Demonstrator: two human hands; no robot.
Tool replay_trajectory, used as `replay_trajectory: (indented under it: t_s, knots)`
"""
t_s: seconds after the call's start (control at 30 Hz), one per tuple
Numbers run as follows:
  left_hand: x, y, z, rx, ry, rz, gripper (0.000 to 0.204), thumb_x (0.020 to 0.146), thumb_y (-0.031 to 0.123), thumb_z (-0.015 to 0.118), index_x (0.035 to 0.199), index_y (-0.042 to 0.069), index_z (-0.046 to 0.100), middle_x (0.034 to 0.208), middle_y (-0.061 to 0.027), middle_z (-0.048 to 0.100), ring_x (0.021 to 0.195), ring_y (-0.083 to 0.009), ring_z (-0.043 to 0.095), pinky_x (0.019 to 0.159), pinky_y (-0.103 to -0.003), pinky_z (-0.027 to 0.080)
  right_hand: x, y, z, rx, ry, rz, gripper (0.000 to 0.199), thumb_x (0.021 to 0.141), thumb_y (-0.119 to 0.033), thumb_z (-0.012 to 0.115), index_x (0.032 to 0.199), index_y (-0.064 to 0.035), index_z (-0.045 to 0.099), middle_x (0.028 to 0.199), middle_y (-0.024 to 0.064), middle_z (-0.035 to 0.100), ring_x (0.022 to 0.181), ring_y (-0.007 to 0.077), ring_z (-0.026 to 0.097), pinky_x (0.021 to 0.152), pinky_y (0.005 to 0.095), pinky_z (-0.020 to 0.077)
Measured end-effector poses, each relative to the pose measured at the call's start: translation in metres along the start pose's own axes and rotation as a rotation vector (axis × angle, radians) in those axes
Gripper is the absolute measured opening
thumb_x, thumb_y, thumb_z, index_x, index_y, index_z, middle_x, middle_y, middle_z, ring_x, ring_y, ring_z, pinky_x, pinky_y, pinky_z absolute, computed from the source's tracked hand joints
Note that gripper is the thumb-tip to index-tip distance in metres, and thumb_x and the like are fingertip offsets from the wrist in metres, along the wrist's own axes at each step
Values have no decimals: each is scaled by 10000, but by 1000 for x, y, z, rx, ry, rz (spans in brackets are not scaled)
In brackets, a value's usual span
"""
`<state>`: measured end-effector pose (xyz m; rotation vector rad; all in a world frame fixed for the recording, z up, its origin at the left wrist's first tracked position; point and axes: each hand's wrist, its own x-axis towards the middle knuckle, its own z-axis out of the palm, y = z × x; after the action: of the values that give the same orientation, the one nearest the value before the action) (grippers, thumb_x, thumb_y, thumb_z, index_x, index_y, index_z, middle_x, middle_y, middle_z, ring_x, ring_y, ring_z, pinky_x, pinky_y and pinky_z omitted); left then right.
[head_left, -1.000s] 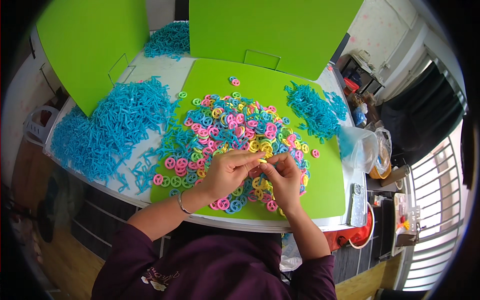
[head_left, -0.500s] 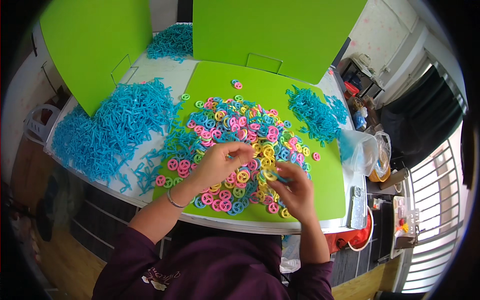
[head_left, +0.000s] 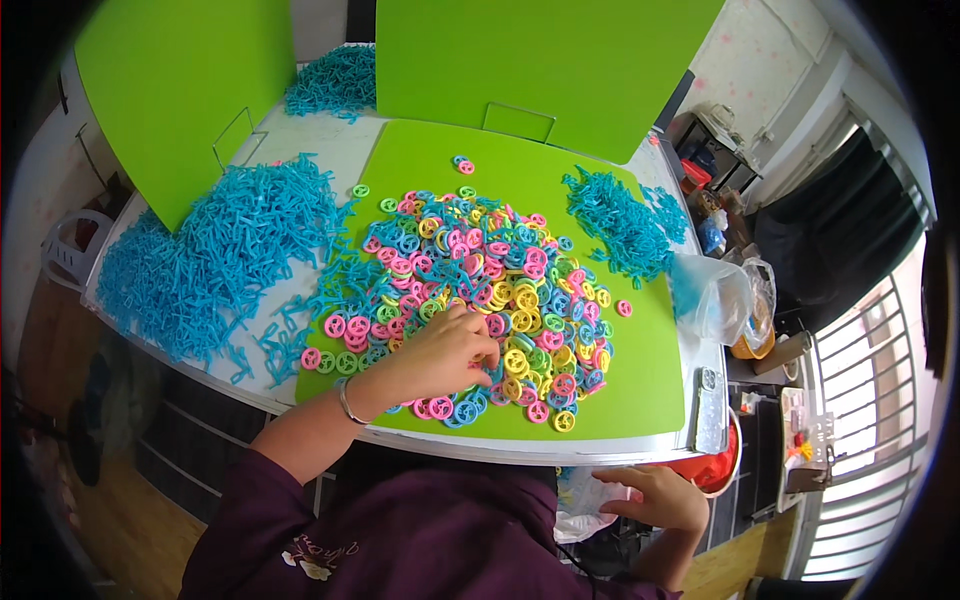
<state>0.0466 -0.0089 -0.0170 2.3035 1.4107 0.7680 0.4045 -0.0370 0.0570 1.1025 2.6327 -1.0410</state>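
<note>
Head view: left hand at coloured ring pile, frame centre; fingers curled, cannot tell if gripping. Right hand lower right, fingers loosely parted, near plastic bag. Pile central, presumably for easy reach.

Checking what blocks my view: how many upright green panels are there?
2: left green panel beside the largest heap of teal pieces; far green panel beyond the pile of spoked rings. More could hide behind them.

Spoked rings, pink/yellow/green/blue, are heaped loosely on green mat; blue pronged pieces strewn at heap's left.
</note>
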Motion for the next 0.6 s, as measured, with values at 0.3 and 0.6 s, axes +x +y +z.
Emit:
replay_trajectory:
  t_s: [0.3, 0.6]
  knots:
    - [10, 15, -28, -493, 200, -302, 150, 748, 143, 758, 808, 70, 642, 812, -20, 638, 705, -125, 574, 670, -287, 458, 133, -48, 5, 511, 532, -142, 254, 929, -166, 592, 1096, 22, 626, 981, 87, 674, 897, 151, 642, 762, 279, 505]
    - [13, -2, -14, -425, 454, -94, 180, 775, 60, 732, 938, 51, 655, 898, -40, 639, 792, -141, 604, 699, -266, 486, 195, -53, 6, 1283, 137, -67, 405, 968, -216, 509, 1323, -26, 465, 1113, 128, 614, 1039, 254, 625, 846, 410, 546]
